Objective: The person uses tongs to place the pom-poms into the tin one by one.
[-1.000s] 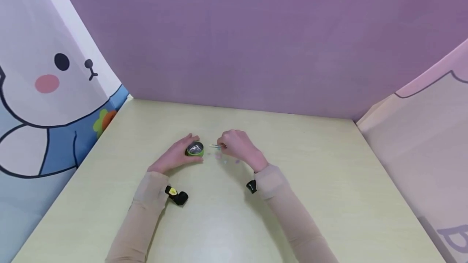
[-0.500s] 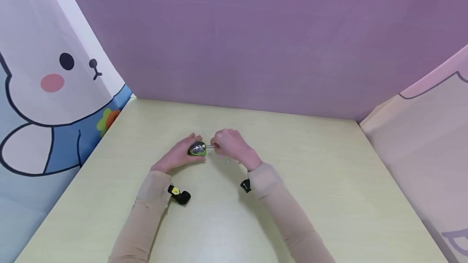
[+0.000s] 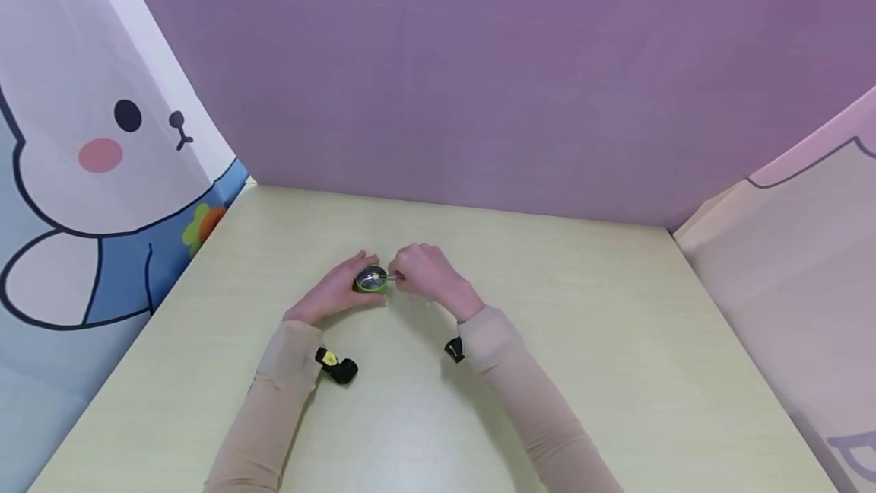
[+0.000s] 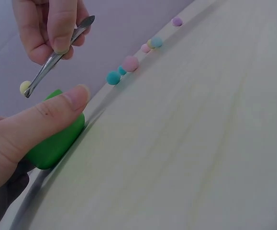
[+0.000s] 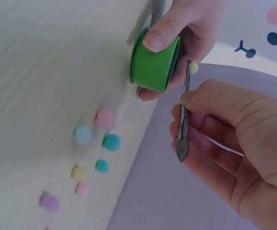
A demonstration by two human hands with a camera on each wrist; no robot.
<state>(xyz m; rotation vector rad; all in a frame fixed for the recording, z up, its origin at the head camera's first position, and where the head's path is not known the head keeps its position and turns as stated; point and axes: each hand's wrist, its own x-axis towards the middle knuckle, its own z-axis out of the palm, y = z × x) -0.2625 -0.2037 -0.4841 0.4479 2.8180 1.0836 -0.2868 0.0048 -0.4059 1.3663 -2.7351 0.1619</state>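
Note:
My left hand (image 3: pixel 334 292) grips a small green cup (image 5: pixel 150 67) with a shiny metal inside, fingers and thumb round its sides. The cup stands upright on the table. Metal tweezers (image 4: pixel 52 60) are pinched between the thumb and fingers of my right hand (image 3: pixel 433 278). At their tips is a small yellow pom-pom (image 4: pixel 24 88), held above the mouth of the cup. In the right wrist view the yellow pom-pom (image 5: pixel 194 67) is partly hidden behind the tweezer tips.
Several loose pom-poms lie on the table to the right of the cup, among them a pink one (image 5: pixel 106 118), a teal one (image 5: pixel 112 142) and a purple one (image 5: pixel 50 202). A purple backdrop (image 3: pixel 438 82) rises behind the pale table (image 3: pixel 424 417).
My right hand has moved left with the tweezers, bringing their tips from beside the cup to over its opening. The left hand keeps its grip on the cup.

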